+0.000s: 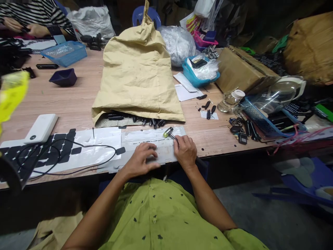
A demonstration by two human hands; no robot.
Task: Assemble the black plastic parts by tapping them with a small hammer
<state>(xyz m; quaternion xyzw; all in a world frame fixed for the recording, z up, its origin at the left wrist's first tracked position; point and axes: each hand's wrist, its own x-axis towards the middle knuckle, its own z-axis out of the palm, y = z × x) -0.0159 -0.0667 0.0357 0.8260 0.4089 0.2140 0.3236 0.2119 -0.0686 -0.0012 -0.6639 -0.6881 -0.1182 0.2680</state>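
Observation:
My right hand (185,150) is wrapped round the handle of a small hammer (169,132) with a yellow-green face on its head. The head points up and left, just above the taped plastic work surface (162,158) at the table's front edge. To the left, my left hand (144,159) rests over the same surface, thumb and fingers apart and loosely curved. No object shows in that hand, though the space under its palm is partly hidden. Beyond both hands lies a beige cloth sack (137,78), with several black parts (153,122) showing at its open mouth.
On the left lie a black cable (114,150), a sheet with black pads (59,147) and a white power bank (41,128). Small black parts (208,114), a glass jar (230,100) and a blue basket (273,118) stand right. A co-worker's hands (36,30) are at far left.

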